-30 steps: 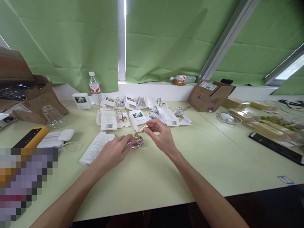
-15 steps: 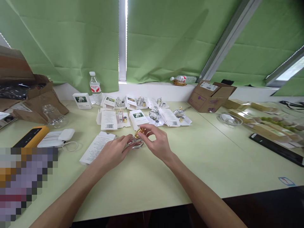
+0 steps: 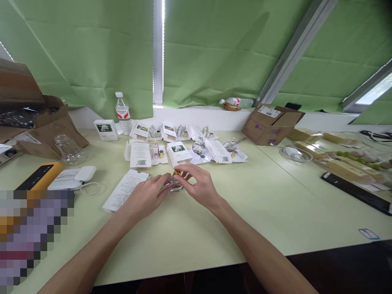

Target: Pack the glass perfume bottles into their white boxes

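My left hand [image 3: 147, 192] is closed around the left side of a clear glass perfume bottle [image 3: 175, 186] that stands low on the table, its lower body showing between my hands. With thumb and fingertips, my right hand [image 3: 200, 183] pinches a gold cap [image 3: 177, 173] at the top of the bottle; the fingers partly cover it. Beside my left wrist lies a flat white printed box [image 3: 127, 190]. Just beyond my hands, another white box with a flower picture [image 3: 178, 153] lies on the table.
Opened white boxes with perfume bottles [image 3: 155, 150] stand in rows at the back. A water bottle [image 3: 123, 114] and a carton [image 3: 272, 124] are by the wall. Left are a yellow-and-black device [image 3: 39, 176] and a bag [image 3: 45, 130]; right, a black bar [image 3: 355, 192].
The gold cap, tilted above the bottle before, now sits more upright and lower at its top. My right hand has shifted slightly left with it; my left hand has barely moved.
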### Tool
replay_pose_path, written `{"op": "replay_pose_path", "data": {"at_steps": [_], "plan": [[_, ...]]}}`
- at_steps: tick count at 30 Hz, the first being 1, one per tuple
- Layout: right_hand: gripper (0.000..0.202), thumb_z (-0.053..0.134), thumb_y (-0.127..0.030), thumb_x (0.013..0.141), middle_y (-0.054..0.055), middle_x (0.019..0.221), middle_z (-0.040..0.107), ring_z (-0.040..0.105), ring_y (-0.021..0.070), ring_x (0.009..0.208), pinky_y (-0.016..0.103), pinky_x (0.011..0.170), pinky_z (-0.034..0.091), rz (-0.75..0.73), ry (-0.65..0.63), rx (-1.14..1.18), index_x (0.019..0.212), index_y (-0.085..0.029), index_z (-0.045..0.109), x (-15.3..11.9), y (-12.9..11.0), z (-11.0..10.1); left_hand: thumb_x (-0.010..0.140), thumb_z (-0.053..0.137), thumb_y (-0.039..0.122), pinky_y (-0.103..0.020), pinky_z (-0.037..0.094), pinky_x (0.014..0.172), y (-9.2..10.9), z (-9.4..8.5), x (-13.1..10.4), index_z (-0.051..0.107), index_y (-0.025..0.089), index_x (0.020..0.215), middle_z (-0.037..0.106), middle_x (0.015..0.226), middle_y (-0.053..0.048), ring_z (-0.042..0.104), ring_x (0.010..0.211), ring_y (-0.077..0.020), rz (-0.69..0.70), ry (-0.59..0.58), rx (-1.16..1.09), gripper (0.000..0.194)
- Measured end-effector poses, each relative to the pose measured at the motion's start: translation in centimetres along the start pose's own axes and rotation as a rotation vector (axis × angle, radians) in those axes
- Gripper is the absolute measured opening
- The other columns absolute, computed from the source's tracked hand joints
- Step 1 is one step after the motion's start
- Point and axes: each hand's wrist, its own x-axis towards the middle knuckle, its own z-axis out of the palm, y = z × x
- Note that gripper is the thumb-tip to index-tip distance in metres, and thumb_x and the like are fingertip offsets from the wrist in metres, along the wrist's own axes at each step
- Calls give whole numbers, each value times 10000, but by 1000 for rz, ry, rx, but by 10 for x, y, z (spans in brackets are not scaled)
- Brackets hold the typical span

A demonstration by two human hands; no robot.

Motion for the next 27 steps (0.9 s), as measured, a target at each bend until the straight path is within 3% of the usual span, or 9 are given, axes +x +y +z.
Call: {"op": "replay_pose_path", "data": {"at_steps": [7, 27], "plan": [[220, 608, -260, 894, 57, 1024, 704, 657, 187, 917, 311, 682, 601, -27, 18, 50, 1103, -240, 676, 0, 1, 0, 995, 322, 447, -312, 456, 640, 0, 0, 0, 476, 295, 1232, 674, 1080, -42, 670, 876, -246, -1, 6, 12, 321], [184, 573, -290, 899, 43, 955, 735, 677, 193, 812, 337, 633, 596, 37, 5, 98, 981, -256, 734, 4, -4, -1, 1000, 303, 448, -310, 457, 627, 0, 1, 0, 471, 291, 1258, 674, 1053, -45, 672, 849, -238, -6, -2, -13, 345]]}}
